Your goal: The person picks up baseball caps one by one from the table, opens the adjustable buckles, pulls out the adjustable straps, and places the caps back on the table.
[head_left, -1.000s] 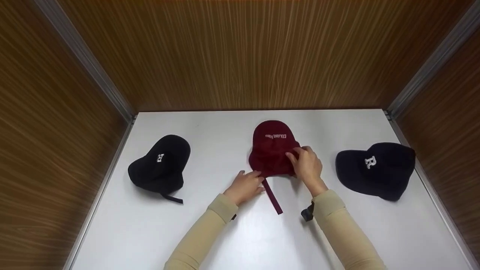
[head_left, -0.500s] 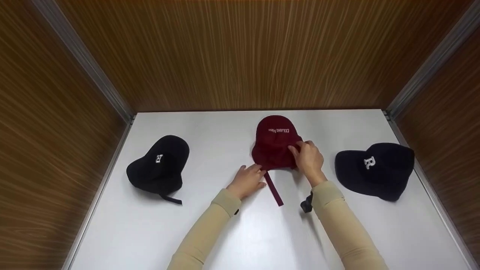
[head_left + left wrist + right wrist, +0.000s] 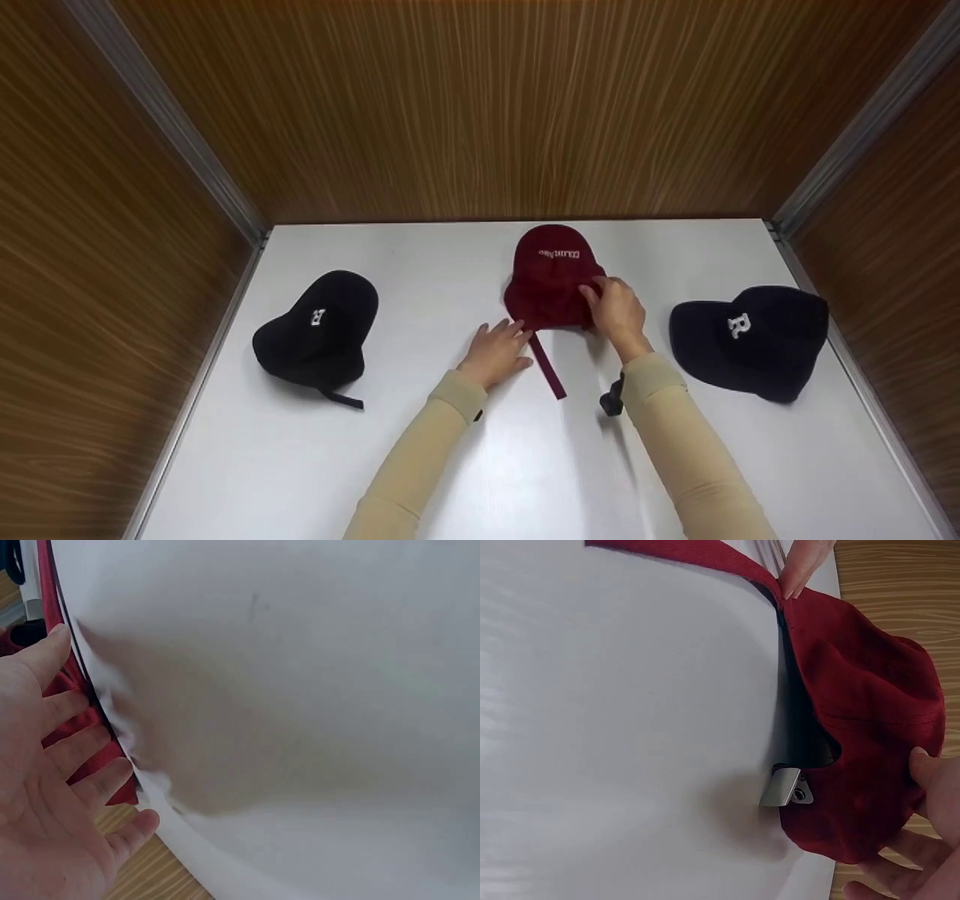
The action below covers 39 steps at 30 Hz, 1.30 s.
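Observation:
A dark red cap (image 3: pixel 551 281) lies on the white table, its brim toward the back wall, with white lettering upside down from here. Its loose back strap (image 3: pixel 547 367) trails toward me. Fingers spread and fairly straight, my left hand (image 3: pixel 495 352) touches the cap's near left edge, where the strap begins. My right hand (image 3: pixel 619 311) holds the cap's right side, thumb on the crown and fingers along the side, partly hidden. In the right wrist view a metal buckle (image 3: pixel 784 787) sticks out beside the cap's back opening.
A black cap (image 3: pixel 322 330) with a white R sits at the left. A navy cap (image 3: pixel 750 341), also with an R, lies at the right. Wood-grain panels (image 3: pixel 480 112) wall the back and sides of the white table (image 3: pixel 510 480).
The red cap has slid away from me toward the back wall and slightly right, with both hands moving along with it. The other two caps have stayed in place.

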Tool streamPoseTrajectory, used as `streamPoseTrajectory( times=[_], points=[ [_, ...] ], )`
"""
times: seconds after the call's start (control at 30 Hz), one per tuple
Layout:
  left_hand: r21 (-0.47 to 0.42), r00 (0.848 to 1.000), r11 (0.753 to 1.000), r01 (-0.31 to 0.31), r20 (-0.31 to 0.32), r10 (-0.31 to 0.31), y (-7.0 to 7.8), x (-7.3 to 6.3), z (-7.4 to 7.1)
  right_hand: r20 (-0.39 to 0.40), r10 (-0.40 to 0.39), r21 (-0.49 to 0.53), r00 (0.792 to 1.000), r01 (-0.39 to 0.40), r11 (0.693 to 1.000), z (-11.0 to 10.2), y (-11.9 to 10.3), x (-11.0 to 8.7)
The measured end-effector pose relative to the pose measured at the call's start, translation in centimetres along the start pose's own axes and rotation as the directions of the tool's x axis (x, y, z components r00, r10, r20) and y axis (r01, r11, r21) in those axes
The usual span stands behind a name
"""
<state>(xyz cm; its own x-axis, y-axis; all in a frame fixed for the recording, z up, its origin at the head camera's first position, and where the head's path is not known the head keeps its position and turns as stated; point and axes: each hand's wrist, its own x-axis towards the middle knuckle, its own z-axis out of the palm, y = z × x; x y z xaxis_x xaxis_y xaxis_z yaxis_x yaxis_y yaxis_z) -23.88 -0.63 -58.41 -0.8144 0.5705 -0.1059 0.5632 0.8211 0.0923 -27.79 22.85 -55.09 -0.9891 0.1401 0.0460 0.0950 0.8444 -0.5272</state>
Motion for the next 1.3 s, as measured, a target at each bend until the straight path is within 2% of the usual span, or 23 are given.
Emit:
streamPoseTrajectory(
  times=[0.3,0.57,0.87,1.1,1.3],
  points=[
    [-0.006,1.0,1.0,0.027,0.016,-0.027,-0.2,0.4,0.1,0.061,-0.067,0.069,0.996,0.063,0.996,0.3,0.3,0.8],
    [-0.026,1.0,0.999,0.019,-0.001,-0.019,-0.2,-0.3,-0.2,0.087,-0.139,0.084,0.987,0.132,0.988,0.1,-0.1,0.3],
    [-0.031,0.993,0.999,-0.016,-0.115,0.012,-0.9,-2.6,-0.1,0.061,-0.22,0.114,0.974,0.212,0.971,-0.6,-1.2,-2.0],
    [-0.074,0.985,0.997,0.023,-0.172,-0.035,-1.9,-5.0,-0.4,0.035,-0.272,0.137,0.962,0.265,0.955,-0.5,-1.7,-4.3],
    [-0.088,0.967,0.995,0.045,-0.248,-0.065,-3.4,-7.1,-0.7,0.02,-0.33,0.143,0.944,0.324,0.935,0.3,-2.3,-6.4]
  ],
)
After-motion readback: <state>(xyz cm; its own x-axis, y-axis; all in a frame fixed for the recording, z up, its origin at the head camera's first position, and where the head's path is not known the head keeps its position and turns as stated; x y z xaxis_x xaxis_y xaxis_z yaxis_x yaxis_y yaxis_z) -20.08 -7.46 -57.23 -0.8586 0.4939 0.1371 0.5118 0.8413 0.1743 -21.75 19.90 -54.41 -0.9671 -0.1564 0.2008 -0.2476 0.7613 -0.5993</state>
